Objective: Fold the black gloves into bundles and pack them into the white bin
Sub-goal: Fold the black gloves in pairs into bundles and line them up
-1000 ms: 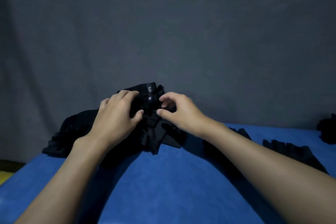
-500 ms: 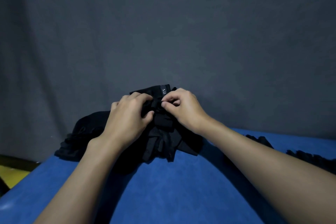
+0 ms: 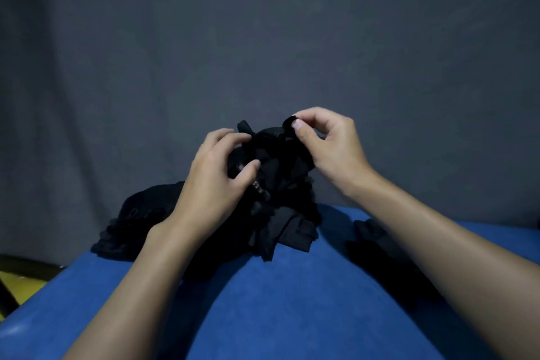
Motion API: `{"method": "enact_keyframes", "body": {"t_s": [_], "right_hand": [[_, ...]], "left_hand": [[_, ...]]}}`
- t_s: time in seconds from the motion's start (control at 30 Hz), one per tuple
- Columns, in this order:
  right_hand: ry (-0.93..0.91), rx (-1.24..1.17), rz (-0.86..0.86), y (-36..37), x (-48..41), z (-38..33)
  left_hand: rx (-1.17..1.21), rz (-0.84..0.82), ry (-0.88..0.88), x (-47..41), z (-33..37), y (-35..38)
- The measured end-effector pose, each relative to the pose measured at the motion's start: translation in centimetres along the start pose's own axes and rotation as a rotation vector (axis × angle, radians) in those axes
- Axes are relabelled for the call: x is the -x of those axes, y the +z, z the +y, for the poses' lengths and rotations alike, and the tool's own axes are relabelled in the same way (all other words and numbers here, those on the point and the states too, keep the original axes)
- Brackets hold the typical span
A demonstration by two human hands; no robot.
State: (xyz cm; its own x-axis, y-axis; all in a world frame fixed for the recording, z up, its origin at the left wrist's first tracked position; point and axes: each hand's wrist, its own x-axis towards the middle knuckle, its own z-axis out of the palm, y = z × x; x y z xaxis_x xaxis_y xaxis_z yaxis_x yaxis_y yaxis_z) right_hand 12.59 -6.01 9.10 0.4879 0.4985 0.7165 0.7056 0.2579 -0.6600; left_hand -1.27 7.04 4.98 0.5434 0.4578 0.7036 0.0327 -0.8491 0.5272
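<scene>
Folding looks to be the step in hand, before a grey cloth backdrop point(image 3: 263, 38) and over a blue table point(image 3: 292, 301) where a loose heap of black gloves point(image 3: 131, 228) lies at the left and more dark fabric point(image 3: 368, 240) under the right forearm; no white bin shows. The glove bundle point(image 3: 280, 178), its ends draping to the table, is gripped by the left hand point(image 3: 213, 184) with curled fingers, while the right hand point(image 3: 330, 146) pinches a small cuff edge point(image 3: 289, 123) at its top. Next, I judge, that edge needs tucking in to lock the bundle.
</scene>
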Motion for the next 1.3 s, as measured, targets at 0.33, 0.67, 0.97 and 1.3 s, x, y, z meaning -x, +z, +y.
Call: {"method": "enact_keyframes", "body": {"t_s": [0.33,0.67,0.97,1.3], "right_hand": [[0.060,-0.006,0.009,-8.7,4.1,-1.6],[0.186,-0.021,-0.039,-15.3,8.9,-2.5],[0.350,-0.189,0.015,-21.0,14.1,-2.5],[0.255,0.042,0.194,-25.9,16.8,-1.7]], "left_hand": [[0.399,-0.163,-0.070,0.9,6.7,3.7],[0.430,-0.310,0.079,3.3,13.0,8.4],[0.618,-0.154,-0.003,4.6,18.6,11.5],[0.576,-0.279,-0.099,6.4,22.2,16.1]]}}
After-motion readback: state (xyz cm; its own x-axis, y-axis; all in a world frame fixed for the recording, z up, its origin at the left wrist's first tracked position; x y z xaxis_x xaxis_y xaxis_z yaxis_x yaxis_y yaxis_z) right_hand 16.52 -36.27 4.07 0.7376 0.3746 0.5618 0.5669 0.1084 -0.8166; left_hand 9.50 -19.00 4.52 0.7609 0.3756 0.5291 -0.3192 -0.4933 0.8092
